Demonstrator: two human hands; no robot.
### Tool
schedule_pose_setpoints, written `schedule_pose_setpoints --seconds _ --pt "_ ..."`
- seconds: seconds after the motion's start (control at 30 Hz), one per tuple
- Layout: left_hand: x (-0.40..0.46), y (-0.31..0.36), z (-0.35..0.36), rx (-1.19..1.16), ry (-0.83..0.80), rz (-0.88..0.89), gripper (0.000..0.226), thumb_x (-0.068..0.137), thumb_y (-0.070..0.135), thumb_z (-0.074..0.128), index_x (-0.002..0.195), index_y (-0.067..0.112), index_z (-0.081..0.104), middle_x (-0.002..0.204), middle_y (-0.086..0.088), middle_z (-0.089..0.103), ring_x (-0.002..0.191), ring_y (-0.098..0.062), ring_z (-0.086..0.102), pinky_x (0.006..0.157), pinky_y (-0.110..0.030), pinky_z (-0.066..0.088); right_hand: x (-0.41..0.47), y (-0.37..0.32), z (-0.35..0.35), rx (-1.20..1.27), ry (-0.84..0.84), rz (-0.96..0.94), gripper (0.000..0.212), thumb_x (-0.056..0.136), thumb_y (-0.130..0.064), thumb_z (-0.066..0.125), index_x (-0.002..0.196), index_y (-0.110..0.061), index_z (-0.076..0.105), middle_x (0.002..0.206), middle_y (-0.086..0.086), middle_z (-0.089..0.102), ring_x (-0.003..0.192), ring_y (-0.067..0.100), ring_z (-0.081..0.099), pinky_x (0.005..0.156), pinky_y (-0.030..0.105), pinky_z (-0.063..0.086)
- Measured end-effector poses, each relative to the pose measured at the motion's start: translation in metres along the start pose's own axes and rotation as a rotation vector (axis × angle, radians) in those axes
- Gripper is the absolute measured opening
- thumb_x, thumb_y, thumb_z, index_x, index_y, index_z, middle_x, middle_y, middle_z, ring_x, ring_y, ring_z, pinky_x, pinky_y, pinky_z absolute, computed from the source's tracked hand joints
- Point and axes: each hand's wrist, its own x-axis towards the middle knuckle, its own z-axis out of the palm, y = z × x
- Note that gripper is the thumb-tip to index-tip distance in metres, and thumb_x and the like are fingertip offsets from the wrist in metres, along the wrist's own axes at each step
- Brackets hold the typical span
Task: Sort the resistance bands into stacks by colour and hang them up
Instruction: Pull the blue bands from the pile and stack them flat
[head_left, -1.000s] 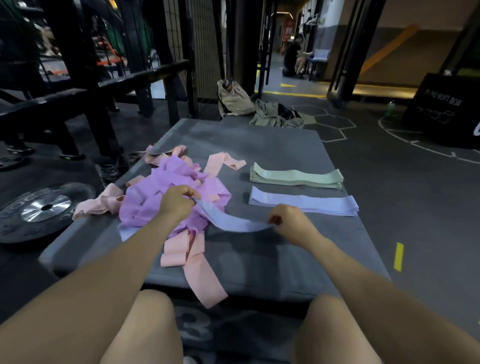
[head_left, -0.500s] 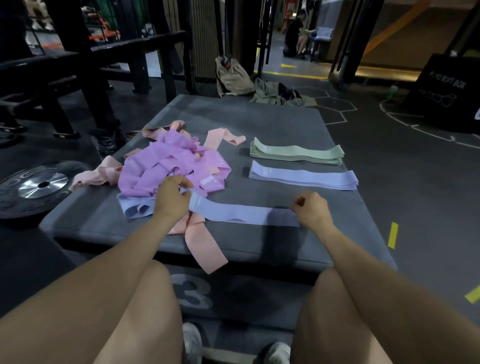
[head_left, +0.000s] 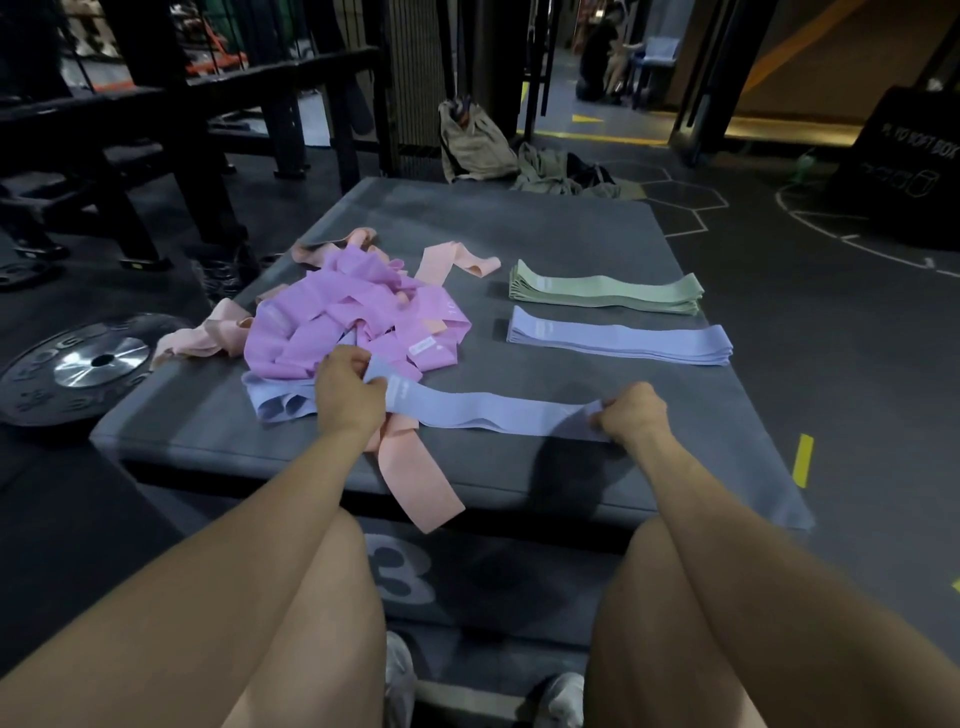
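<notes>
A blue resistance band (head_left: 493, 413) lies stretched flat across the grey padded box (head_left: 519, 223). My left hand (head_left: 348, 395) pinches its left end and my right hand (head_left: 631, 410) pinches its right end. Behind it sit a neat blue stack (head_left: 618, 343) and, farther back, a green stack (head_left: 608, 288). On the left is a tangled heap of purple bands (head_left: 343, 322) with pink bands (head_left: 452, 260) under and around it. One pink band (head_left: 415, 483) hangs over the front edge. Another blue band (head_left: 278, 405) lies under the heap.
A black weight plate (head_left: 78, 364) lies on the floor to the left of the box. Dark rack frames (head_left: 171, 130) stand at the back left. Bags and clothing (head_left: 519, 161) lie on the floor behind the box. A person crouches far back.
My hands have pulled the blue band out of the heap and drawn it out straight. My right hand moved right, and the band now lies flat near the front edge.
</notes>
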Motion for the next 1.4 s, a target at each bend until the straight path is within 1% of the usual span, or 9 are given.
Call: schedule_pose_setpoints --seconds 0.17,0.33,0.43,0.53,0.67,0.8,0.87,1.17,1.4 --pt "-0.007 0.006 0.003 0.103 0.041 -0.022 0.024 0.094 0.012 0.050 0.110 -0.004 0.058 0.114 -0.020 0.063 0.108 -0.034 0.055 0.083 -0.033 0.039 -0.007 0.000 -0.002 0.036 -0.039 -0.109 0.022 0.089 -0.016 0.054 0.096 0.002 0.063 0.087 0.013 0.058 0.089 0.031 0.058 0.070 0.028 0.040" --pt "-0.008 0.015 0.005 0.149 0.078 0.061 0.024 0.095 0.013 0.048 0.106 -0.004 0.061 0.109 -0.022 0.063 0.104 -0.036 0.055 0.073 -0.031 0.034 -0.009 0.004 -0.011 0.143 0.026 -0.182 0.011 0.089 -0.011 0.054 0.087 -0.004 0.061 0.085 0.011 0.055 0.079 0.023 0.049 0.068 0.026 0.037" --pt "0.001 0.033 0.011 0.130 0.076 0.122 0.024 0.093 0.014 0.051 0.105 -0.002 0.065 0.109 -0.022 0.064 0.106 -0.035 0.054 0.081 -0.034 0.037 0.000 0.006 -0.027 0.261 0.103 -0.170 0.012 0.088 -0.011 0.057 0.084 -0.003 0.065 0.081 0.011 0.057 0.077 0.023 0.051 0.068 0.033 0.045" --pt "0.014 0.062 0.029 0.037 0.067 0.084 0.024 0.091 0.014 0.055 0.103 -0.003 0.067 0.108 -0.021 0.066 0.103 -0.035 0.057 0.084 -0.033 0.042 0.017 0.008 -0.048 0.275 0.176 -0.180 0.012 0.087 -0.012 0.060 0.090 -0.002 0.066 0.090 0.017 0.064 0.082 0.025 0.054 0.077 0.034 0.047" --pt "0.034 0.095 0.064 -0.001 0.030 0.007 0.027 0.089 0.016 0.057 0.111 0.004 0.067 0.115 -0.016 0.066 0.108 -0.031 0.058 0.086 -0.029 0.042 0.050 0.013 -0.085 0.297 0.288 -0.154 0.018 0.086 -0.011 0.062 0.099 0.000 0.066 0.104 0.021 0.067 0.096 0.033 0.061 0.075 0.029 0.043" --pt "0.050 0.114 0.107 -0.033 -0.054 -0.033 0.026 0.087 0.017 0.060 0.108 0.004 0.068 0.112 -0.016 0.067 0.105 -0.032 0.061 0.091 -0.033 0.047 0.093 0.018 -0.110 0.293 0.342 -0.130 0.009 0.083 -0.012 0.066 0.091 -0.007 0.066 0.098 0.016 0.068 0.081 0.024 0.055 0.069 0.025 0.037" --pt "0.058 0.119 0.128 -0.032 -0.078 -0.037 0.025 0.086 0.017 0.062 0.105 0.004 0.069 0.110 -0.017 0.068 0.105 -0.033 0.061 0.092 -0.036 0.048 0.111 0.019 -0.115 0.266 0.364 -0.127 0.007 0.083 -0.012 0.065 0.088 -0.008 0.066 0.097 0.017 0.068 0.084 0.028 0.058 0.069 0.025 0.037" --pt "0.073 0.115 0.183 0.006 -0.151 -0.066 0.022 0.084 0.011 0.064 0.104 0.002 0.069 0.107 -0.016 0.068 0.102 -0.030 0.062 0.081 -0.025 0.042 0.159 0.037 -0.106 0.113 0.381 -0.097 0.012 0.084 -0.012 0.059 0.094 -0.009 0.066 0.101 0.017 0.066 0.094 0.035 0.059 0.071 0.028 0.040" --pt "0.079 0.100 0.192 0.104 -0.181 -0.026 0.022 0.082 0.014 0.066 0.102 0.005 0.069 0.107 -0.015 0.069 0.102 -0.030 0.063 0.089 -0.035 0.049 0.166 0.044 -0.104 0.077 0.379 -0.122 0.013 0.086 -0.014 0.056 0.094 -0.008 0.066 0.099 0.018 0.066 0.094 0.035 0.059 0.070 0.028 0.040"
